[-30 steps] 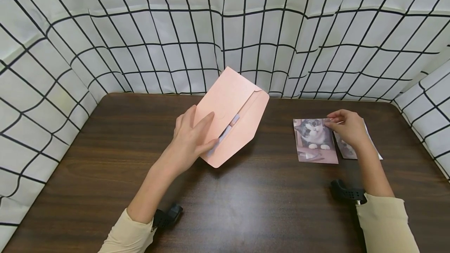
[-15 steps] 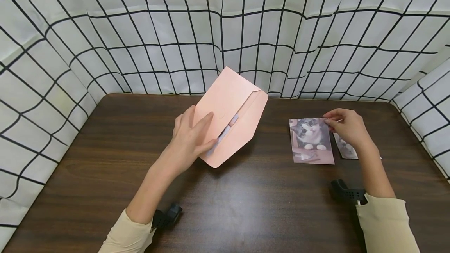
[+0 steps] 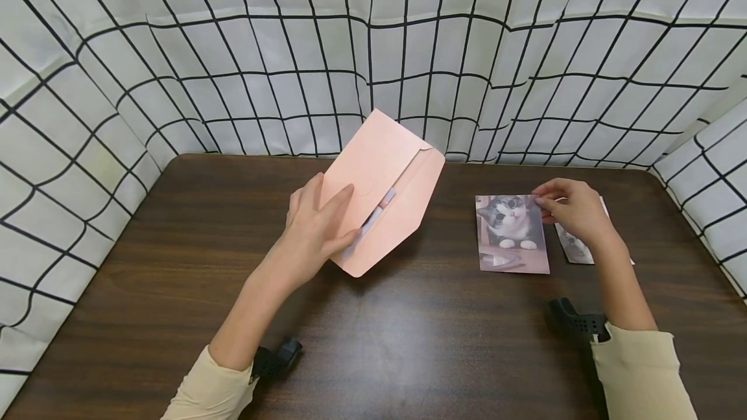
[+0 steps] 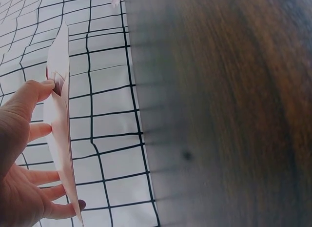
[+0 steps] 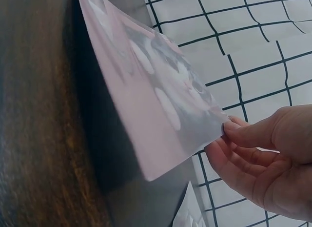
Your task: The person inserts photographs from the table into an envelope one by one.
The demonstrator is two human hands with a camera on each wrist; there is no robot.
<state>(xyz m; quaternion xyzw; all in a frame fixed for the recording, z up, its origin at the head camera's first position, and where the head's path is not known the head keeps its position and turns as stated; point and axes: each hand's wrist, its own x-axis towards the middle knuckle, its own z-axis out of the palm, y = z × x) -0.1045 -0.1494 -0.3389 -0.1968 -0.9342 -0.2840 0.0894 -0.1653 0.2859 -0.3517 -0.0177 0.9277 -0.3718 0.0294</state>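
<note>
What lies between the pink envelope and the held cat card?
In the head view, only bare dark wooden tabletop shows between the pink envelope and the held cat card.

my envelope (image 3: 370,170) is plain pale pink; the sliver (image 3: 375,217) in its opening looks whitish lilac with a small pink patch. the card (image 3: 512,235) i pinch has a grey-and-white cat print on dusty pink. second card (image 3: 574,248), partly covered: grey and white print. tabletop (image 3: 373,342) dark brown, streaky wood grain. curtain (image 3: 262,44) white, black grid lines. my sleeves (image 3: 639,371) plain pale yellow, wrist cameras (image 3: 273,361) black.
</note>
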